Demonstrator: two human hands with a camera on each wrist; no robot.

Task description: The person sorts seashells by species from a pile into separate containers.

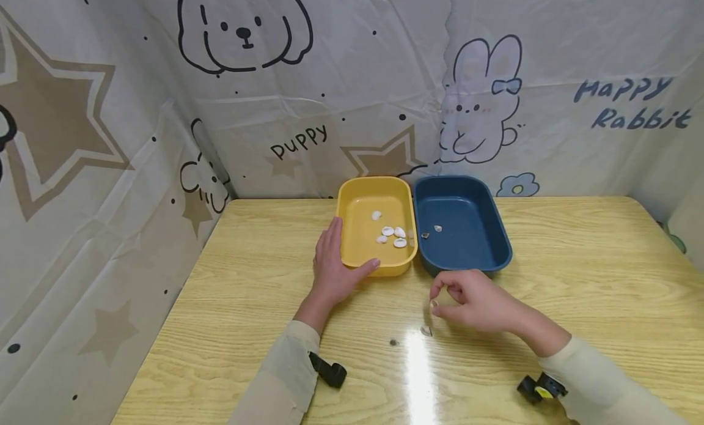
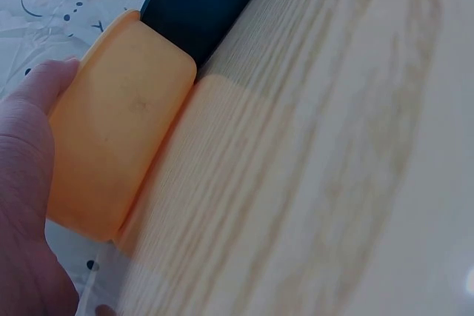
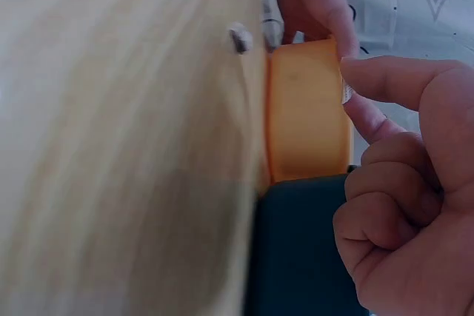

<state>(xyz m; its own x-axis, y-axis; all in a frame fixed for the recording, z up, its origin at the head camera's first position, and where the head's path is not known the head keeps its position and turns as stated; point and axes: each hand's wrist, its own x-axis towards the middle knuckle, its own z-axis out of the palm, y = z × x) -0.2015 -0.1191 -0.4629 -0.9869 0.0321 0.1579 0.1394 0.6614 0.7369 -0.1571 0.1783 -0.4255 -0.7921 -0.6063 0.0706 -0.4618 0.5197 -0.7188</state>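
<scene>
My right hand (image 1: 484, 301) pinches a small pale shell (image 1: 434, 303) between thumb and forefinger, just in front of the blue bin (image 1: 497, 226). In the right wrist view the shell (image 3: 346, 92) shows only as a sliver at the fingertips. My left hand (image 1: 337, 266) rests against the near left corner of the yellow bin (image 1: 360, 254), fingers along its side and thumb on its front. Several white shells (image 1: 387, 231) lie inside the yellow bin. Two smaller shells (image 1: 437, 228) sit in the blue bin. On the table, a pale shell (image 1: 426, 331) and a dark shell (image 1: 393, 342) lie nearer me.
Both bins stand side by side, touching, at the back of the wood-grain table (image 1: 247, 303). Behind and to the left hangs a printed curtain (image 1: 341, 58). A black wrist device (image 1: 330, 371) is on each sleeve.
</scene>
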